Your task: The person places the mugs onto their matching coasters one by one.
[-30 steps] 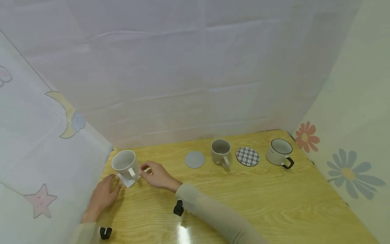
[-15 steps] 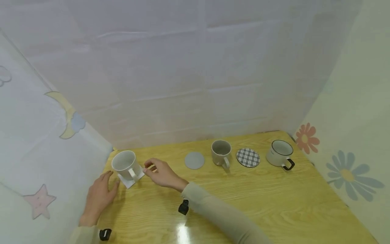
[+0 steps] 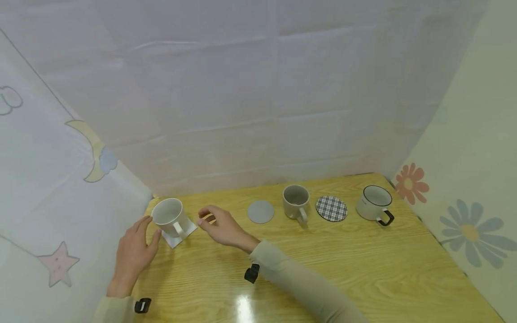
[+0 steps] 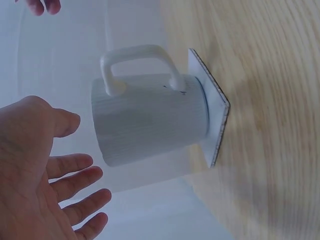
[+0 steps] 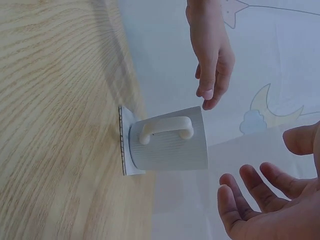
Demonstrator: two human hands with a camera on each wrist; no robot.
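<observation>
A white ribbed mug stands upright on a square white coaster at the left end of the table, its handle toward the front. To its left is my left hand, fingers extended and spread near the mug's rim. In the left wrist view a gap shows between those fingertips and the mug. My right hand hovers to the right of the mug with loosely bent fingers and nothing in them. The right wrist view shows its fingers apart from the mug.
Along the back of the wooden table lie a round grey coaster and a round plaid coaster. A grey mug stands between them. Farther right stands a white mug with a black rim. Printed cloth walls border the table.
My right hand has drawn back to the right from the mug and coaster. The left hand has shifted slightly away from the coaster's edge. The mug stays on the coaster.
</observation>
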